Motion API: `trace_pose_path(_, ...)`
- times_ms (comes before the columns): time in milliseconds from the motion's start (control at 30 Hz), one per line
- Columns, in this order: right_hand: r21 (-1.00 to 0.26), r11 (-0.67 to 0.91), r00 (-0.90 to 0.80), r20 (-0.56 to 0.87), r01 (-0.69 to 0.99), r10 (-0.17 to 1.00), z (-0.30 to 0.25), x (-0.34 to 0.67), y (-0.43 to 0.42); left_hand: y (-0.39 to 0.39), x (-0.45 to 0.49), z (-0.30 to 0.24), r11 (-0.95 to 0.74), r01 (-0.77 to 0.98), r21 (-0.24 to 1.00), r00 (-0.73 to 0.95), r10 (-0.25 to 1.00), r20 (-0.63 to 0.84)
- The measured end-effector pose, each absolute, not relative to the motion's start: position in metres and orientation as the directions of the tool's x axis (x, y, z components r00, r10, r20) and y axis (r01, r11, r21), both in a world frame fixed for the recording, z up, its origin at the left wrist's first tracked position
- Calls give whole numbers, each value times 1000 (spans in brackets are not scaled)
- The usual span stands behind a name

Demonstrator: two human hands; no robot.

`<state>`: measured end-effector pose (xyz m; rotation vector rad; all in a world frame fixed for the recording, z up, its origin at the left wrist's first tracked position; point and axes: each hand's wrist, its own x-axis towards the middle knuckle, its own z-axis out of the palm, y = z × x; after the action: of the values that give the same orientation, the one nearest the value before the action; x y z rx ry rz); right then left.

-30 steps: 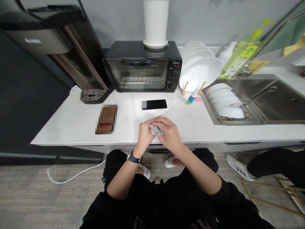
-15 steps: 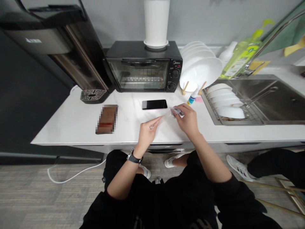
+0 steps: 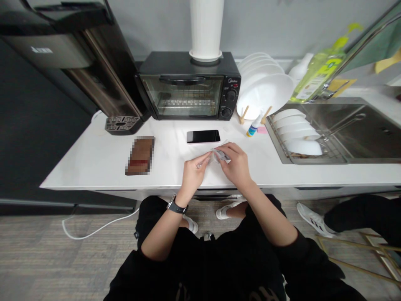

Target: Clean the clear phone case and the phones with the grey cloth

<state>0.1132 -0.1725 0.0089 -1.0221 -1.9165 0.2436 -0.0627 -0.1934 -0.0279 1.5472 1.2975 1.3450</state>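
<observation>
My left hand (image 3: 194,173) and my right hand (image 3: 234,167) are close together above the white counter (image 3: 94,167). Between them is a small clear plastic wrapper (image 3: 215,156) with a grey piece of cloth or foil (image 3: 222,155) at one end. The left fingers pinch the wrapper's near side, and the right fingers grip the grey part. The hands hide much of the packet, so its exact shape is unclear. A black smartphone (image 3: 203,136) lies face up just beyond my hands.
A pixelated brown wallet-like object (image 3: 140,155) lies left of my hands. Behind stand a black toaster oven (image 3: 184,85), white plates in a rack (image 3: 263,94), and a small spray bottle (image 3: 253,127). A steel sink (image 3: 344,129) holds white bowls. A seated person's leg (image 3: 360,215) shows at right.
My right hand has moved back left toward my left hand, bringing the grey piece closer. The two hands are nearer together than half a second ago, and the wrapper now looks shorter between them.
</observation>
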Motion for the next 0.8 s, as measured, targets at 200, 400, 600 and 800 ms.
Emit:
trace_pose_path(200, -517, 731, -363, 643, 445, 675, 3, 84, -202, -197, -67, -22, -336, 275, 901, 26, 939, 343)
trace_pose_path(400, -504, 760, -374, 667, 411, 644, 0, 83, -204, -198, -67, -21, -347, 256, 902, 32, 936, 351)
trace_pose_path(600, -517, 705, -277, 673, 485, 685, -1, 111, -182, -194, -64, -27, -308, 267, 913, -3, 947, 321)
trace_pose_path(800, -574, 574, -122, 637, 584, 761, 2, 145, -150, -195, -63, -29, -311, 209, 927, 18, 949, 314)
